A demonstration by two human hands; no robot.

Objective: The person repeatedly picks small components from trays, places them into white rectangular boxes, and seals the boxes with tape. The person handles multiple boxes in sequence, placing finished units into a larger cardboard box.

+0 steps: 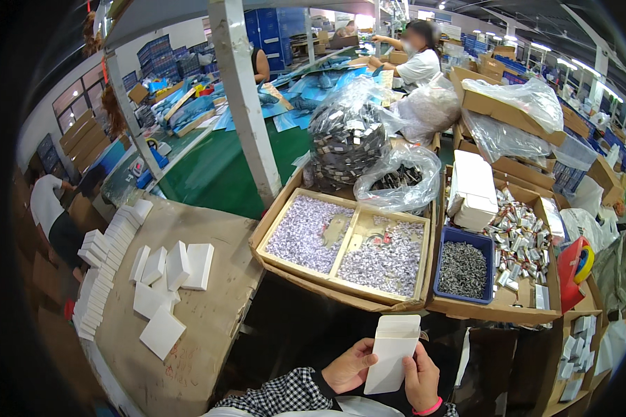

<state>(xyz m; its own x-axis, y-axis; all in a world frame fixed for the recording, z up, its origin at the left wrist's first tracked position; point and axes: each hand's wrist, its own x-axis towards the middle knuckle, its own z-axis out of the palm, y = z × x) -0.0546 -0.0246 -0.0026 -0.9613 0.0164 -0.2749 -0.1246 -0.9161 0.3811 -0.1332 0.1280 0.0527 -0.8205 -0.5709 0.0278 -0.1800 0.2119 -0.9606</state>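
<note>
A flat white carton (389, 361) with its top flap raised is held upright near the lower edge. My left hand (349, 367) grips its left side, thumb on the front face. My right hand (422, 379), with a pink band at the wrist, closes on the right side, fingertips against the edge. Whether anything is inside the carton cannot be seen. Just beyond my hands lies a wooden tray (339, 265) with two compartments of small whitish parts. To its right stands a blue bin (439, 271) full of small dark metal parts.
White boxes (163, 332) lie on a brown board (209, 313) at left, with a long row (99, 285) along its edge. Small cylindrical parts (518, 236) fill a carton at right. Bagged parts (348, 139) and a post (247, 104) stand beyond. A person (419, 59) works at the far table.
</note>
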